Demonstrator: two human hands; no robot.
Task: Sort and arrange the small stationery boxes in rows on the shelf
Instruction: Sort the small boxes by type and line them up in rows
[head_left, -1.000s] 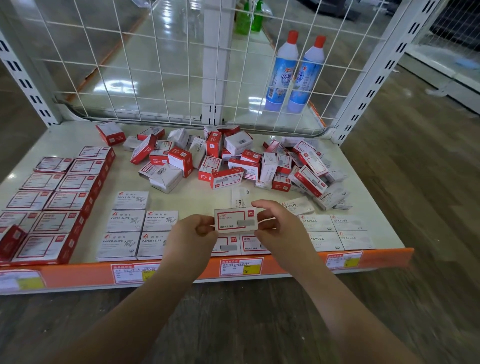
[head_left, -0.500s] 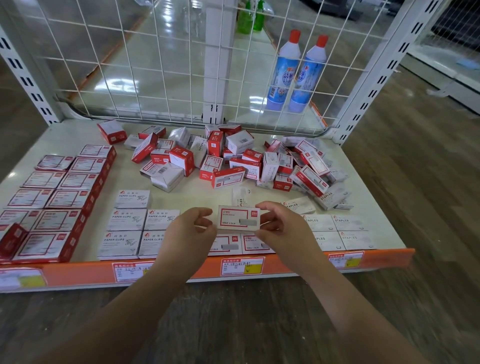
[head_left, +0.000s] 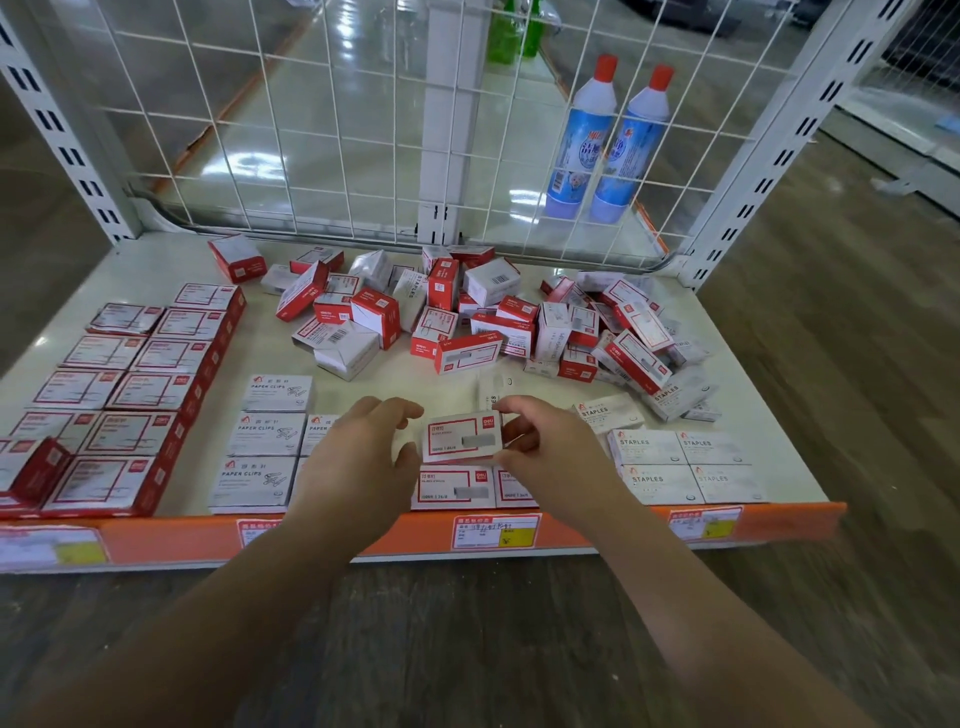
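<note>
From the head view, the right hand (head_left: 545, 447) pinches a red-and-white staple box (head_left: 461, 441) by its right end, fingers curled along its top and bottom edges. The left hand (head_left: 358, 462) is spread open just beside the box's left end, fingers loosely bent; whether its fingertips touch the box cannot be told. The box sits low over the front of the shelf (head_left: 270, 358), directly behind two like boxes (head_left: 452, 486) lying flat at the front edge — the second is half hidden under the right hand. Left of them lie five white paper-clip boxes (head_left: 260, 434), one partly covered by the left hand. To the right, four white boxes marked STAPLES (head_left: 680, 462) form a square. An unsorted heap (head_left: 493, 322) fills the back; its count is unclear. Two blue bottles (head_left: 608, 140) stand behind the wire grid.
</note>
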